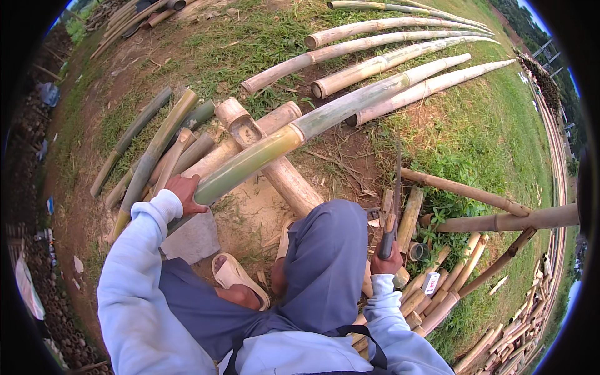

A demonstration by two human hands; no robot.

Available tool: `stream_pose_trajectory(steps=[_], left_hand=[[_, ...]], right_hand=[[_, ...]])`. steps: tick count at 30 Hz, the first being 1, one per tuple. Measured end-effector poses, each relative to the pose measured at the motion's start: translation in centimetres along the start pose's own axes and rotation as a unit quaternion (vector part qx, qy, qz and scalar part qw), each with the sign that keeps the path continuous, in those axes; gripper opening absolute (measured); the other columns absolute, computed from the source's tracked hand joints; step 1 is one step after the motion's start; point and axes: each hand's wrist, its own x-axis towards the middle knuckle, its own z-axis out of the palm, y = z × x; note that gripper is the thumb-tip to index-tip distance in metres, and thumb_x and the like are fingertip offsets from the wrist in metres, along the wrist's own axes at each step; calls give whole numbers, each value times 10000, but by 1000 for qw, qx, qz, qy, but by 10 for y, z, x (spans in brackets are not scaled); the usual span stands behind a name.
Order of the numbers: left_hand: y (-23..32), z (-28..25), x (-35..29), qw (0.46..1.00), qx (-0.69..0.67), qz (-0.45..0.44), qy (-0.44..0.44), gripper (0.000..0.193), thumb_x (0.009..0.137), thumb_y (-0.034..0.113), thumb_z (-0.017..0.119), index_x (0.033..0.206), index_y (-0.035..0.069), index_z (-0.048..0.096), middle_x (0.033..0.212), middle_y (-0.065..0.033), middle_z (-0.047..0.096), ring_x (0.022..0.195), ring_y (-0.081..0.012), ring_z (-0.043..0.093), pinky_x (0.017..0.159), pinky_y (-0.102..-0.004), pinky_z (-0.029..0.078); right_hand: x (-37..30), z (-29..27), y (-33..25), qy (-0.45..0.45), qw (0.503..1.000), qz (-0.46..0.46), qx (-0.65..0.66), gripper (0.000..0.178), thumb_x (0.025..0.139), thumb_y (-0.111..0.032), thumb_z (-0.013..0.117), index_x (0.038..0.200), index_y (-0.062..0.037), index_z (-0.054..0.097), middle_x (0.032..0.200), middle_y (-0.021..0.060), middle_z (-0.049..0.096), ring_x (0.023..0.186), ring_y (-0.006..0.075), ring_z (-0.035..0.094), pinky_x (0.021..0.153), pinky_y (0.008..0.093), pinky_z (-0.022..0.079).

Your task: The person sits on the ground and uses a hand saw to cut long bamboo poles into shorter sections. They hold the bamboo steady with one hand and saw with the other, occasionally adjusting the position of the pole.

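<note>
My left hand [183, 195] is closed around the lower end of a long green bamboo pole [265, 153]. The pole slants up to the far right and lies across a notched bamboo support [289, 181]. In my right hand [387, 260], at the right of my knee, is the dark handle of a handsaw [398, 175]. Its narrow blade points away from me, nearly edge-on, apart from the pole. A grey stone block [194, 239] sits on the ground below my left hand.
Several long bamboo poles [381, 62] lie on the grass ahead. Shorter green pieces [150, 140] rest at the left. Cut bamboo [459, 265] and a small white box [430, 283] are at the right, beside a bamboo frame [500, 220]. Pale sawdust [247, 209] covers the ground before my sandals.
</note>
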Motion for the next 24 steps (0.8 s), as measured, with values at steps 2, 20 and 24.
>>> stream_pose_trajectory(steps=[2, 20, 24], left_hand=[[-28, 31, -27, 1000, -22, 17, 5, 791, 693, 544, 857, 1211, 17, 574, 1085, -253, 705, 1057, -453, 650, 999, -498, 484], [-130, 71, 0, 940, -222, -157, 205, 784, 807, 509, 813, 1395, 64, 548, 1349, -174, 581, 1283, -372, 550, 1113, -464, 431], [-130, 88, 31, 950, -144, -237, 145, 781, 826, 409, 822, 1451, 62, 509, 1446, -169, 548, 1347, -384, 523, 1157, -464, 412]], right_hand=[[-6, 10, 5, -24, 999, 24, -25, 157, 839, -171, 771, 949, -103, 683, 747, 168, 671, 702, 400, 689, 639, 458, 527], [-43, 34, 14, -113, 980, 29, 164, 336, 845, -134, 776, 1160, -78, 671, 925, 91, 722, 817, 257, 726, 734, 356, 566], [-25, 12, 12, -134, 971, 37, 195, 362, 846, -124, 774, 1187, -73, 663, 955, 87, 723, 836, 243, 725, 748, 348, 570]])
